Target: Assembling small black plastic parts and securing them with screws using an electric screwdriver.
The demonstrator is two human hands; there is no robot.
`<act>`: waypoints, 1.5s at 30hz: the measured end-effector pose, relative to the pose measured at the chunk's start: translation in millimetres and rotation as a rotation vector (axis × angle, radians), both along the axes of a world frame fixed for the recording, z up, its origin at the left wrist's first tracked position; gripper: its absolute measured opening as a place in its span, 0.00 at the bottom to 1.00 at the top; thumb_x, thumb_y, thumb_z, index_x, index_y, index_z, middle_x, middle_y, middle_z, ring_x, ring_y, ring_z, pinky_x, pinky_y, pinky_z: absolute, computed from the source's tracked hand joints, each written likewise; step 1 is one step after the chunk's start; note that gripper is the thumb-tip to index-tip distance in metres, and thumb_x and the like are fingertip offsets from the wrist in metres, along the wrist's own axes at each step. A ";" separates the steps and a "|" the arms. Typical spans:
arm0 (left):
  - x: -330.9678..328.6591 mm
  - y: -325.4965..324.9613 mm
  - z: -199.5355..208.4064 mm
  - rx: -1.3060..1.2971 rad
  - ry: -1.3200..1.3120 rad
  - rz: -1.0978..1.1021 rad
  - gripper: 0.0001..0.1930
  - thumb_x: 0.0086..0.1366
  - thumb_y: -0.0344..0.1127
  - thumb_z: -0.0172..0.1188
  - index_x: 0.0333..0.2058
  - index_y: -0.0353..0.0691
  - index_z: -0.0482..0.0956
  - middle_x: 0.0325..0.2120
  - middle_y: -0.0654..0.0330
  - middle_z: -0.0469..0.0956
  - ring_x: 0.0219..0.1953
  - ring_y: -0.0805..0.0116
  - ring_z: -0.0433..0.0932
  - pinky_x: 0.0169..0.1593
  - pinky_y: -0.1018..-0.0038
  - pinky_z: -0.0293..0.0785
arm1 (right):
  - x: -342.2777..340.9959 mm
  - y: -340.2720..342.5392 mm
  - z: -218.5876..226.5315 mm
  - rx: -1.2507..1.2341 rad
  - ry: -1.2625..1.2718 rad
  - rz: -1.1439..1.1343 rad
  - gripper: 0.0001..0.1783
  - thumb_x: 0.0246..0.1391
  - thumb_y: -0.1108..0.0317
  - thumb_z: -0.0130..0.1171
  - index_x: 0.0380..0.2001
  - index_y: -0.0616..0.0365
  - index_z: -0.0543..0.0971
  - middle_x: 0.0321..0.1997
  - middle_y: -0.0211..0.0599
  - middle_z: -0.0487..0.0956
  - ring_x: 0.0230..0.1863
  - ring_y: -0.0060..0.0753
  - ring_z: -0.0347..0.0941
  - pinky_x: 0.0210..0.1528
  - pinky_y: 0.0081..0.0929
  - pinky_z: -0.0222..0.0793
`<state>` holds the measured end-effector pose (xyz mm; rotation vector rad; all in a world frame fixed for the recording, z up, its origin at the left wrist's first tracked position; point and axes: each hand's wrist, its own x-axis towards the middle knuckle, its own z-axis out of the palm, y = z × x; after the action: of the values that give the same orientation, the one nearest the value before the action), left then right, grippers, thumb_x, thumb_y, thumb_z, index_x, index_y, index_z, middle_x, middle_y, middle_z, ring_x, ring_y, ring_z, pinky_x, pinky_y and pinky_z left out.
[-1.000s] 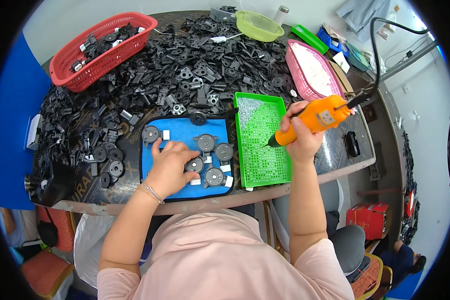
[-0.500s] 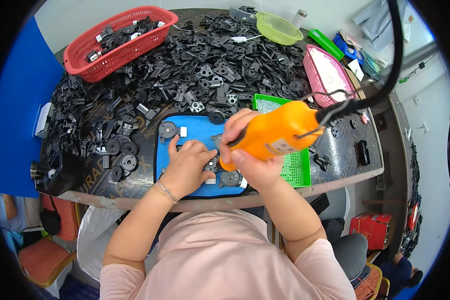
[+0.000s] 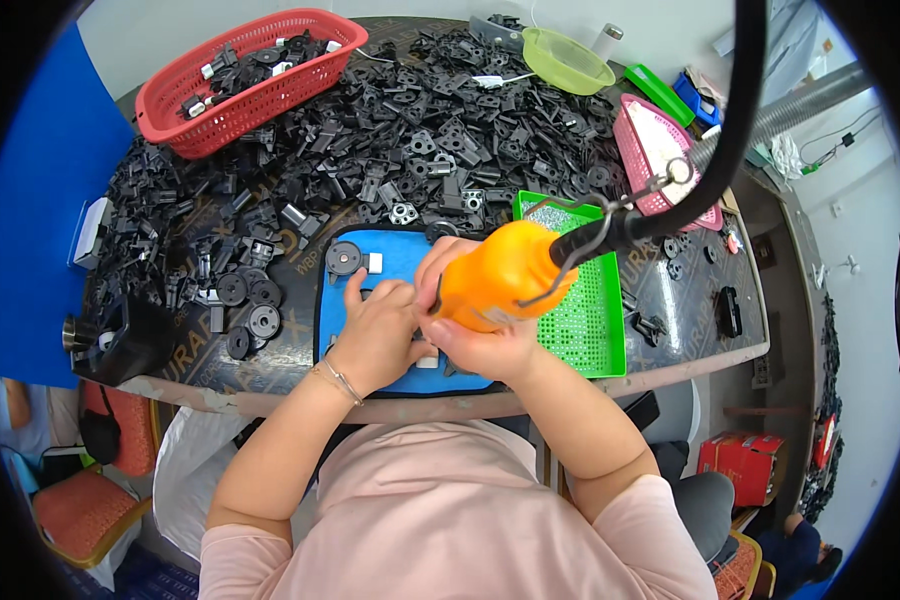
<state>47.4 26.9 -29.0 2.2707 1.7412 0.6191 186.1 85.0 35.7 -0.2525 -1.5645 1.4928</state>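
Observation:
My right hand point(image 3: 492, 350) grips an orange electric screwdriver point(image 3: 518, 272), which stands nearly upright with its tip hidden below. My left hand point(image 3: 372, 335) lies on the blue mat point(image 3: 395, 240), thumb and fingers closed around a black plastic part. Most of that part is covered; a white block point(image 3: 427, 362) shows under the thumb. Another round black part with a white end point(image 3: 345, 258) sits at the mat's upper left, just beyond my left fingers. Right of the screwdriver lies a green perforated tray point(image 3: 595, 330), with small silvery pieces point(image 3: 550, 215) at its far end.
A large heap of black parts point(image 3: 440, 110) covers the far table. A red basket point(image 3: 250, 100) stands far left, a yellow-green basket point(image 3: 568, 62) far back, a pink basket point(image 3: 660, 150) at right. Round black discs point(image 3: 263, 321) lie left of the mat. A thick black cable point(image 3: 735, 130) hangs from above.
The screwdriver has swung more upright and a little left, with its body and my right hand closer to my left hand. My left hand stays over the part. The view has shifted slightly.

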 end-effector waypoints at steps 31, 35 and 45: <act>-40.6 -56.4 37.8 0.008 0.009 0.315 0.27 0.35 0.49 0.75 0.34 0.44 0.78 0.42 0.60 0.71 0.51 0.56 0.65 0.56 0.56 0.53 | 167.9 32.2 9.1 -0.043 0.282 -0.432 0.16 0.50 0.65 0.56 0.41 0.58 0.69 0.38 0.36 0.67 0.29 0.26 0.65 0.34 0.24 0.63; -23.1 -63.9 26.0 0.041 0.063 0.413 0.28 0.33 0.51 0.75 0.32 0.42 0.78 0.43 0.57 0.69 0.52 0.56 0.63 0.58 0.53 0.50 | 160.5 32.5 7.0 -0.040 0.275 -0.390 0.16 0.50 0.65 0.55 0.42 0.58 0.69 0.39 0.36 0.67 0.30 0.26 0.65 0.35 0.24 0.63; -29.4 -80.2 22.1 0.108 -0.087 0.463 0.26 0.40 0.48 0.73 0.33 0.40 0.74 0.47 0.54 0.68 0.54 0.54 0.62 0.58 0.51 0.46 | 156.5 32.7 3.8 -0.048 0.268 -0.369 0.16 0.50 0.66 0.55 0.42 0.58 0.69 0.39 0.37 0.66 0.30 0.27 0.65 0.35 0.24 0.63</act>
<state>18.0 -53.4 -7.0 1.8687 2.2529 0.8997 342.6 117.7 39.5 -0.3339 -1.1954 1.2192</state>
